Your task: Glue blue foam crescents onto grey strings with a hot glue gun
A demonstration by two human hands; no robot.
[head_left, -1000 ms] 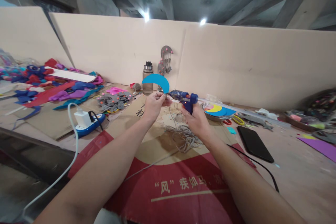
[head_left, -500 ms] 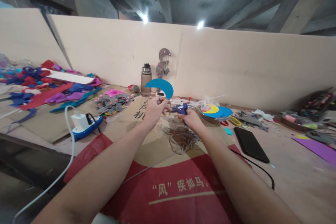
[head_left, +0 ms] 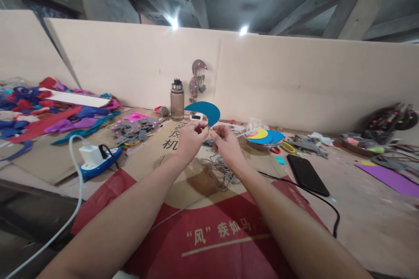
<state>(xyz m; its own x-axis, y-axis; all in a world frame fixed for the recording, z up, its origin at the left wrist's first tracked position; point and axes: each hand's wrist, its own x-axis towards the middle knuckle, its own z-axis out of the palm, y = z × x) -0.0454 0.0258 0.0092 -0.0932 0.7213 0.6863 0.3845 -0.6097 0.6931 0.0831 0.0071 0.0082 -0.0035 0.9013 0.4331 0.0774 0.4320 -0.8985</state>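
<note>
A blue crescent cut-out [head_left: 211, 111] is pinched near its lower tip by my left hand [head_left: 190, 140], its curved body standing up above the fingers. Close against that tip, my right hand [head_left: 229, 144] has thumb and fingertips pressed together; what is between them is too small to make out. Behind and just below the fingertips, part of the blue glue gun [head_left: 208, 142] shows, mostly hidden by the hands. Under my right hand lies a loose tangle of grey cord [head_left: 224, 176] on the printed cardboard [head_left: 183, 196].
At right are a bowl with blue and yellow cut-outs [head_left: 266, 136], yellow-handled scissors [head_left: 288, 147] and a black phone [head_left: 307, 174]. A bottle [head_left: 177, 102] stands at the back. Leftward are grey felt pieces [head_left: 132, 130], a blue power strip [head_left: 101, 166] and coloured cloth scraps [head_left: 65, 122].
My right hand has let go of the glue gun, which now rests behind the hands. It has moved left to my left hand at the crescent's lower tip. The view has shifted slightly.
</note>
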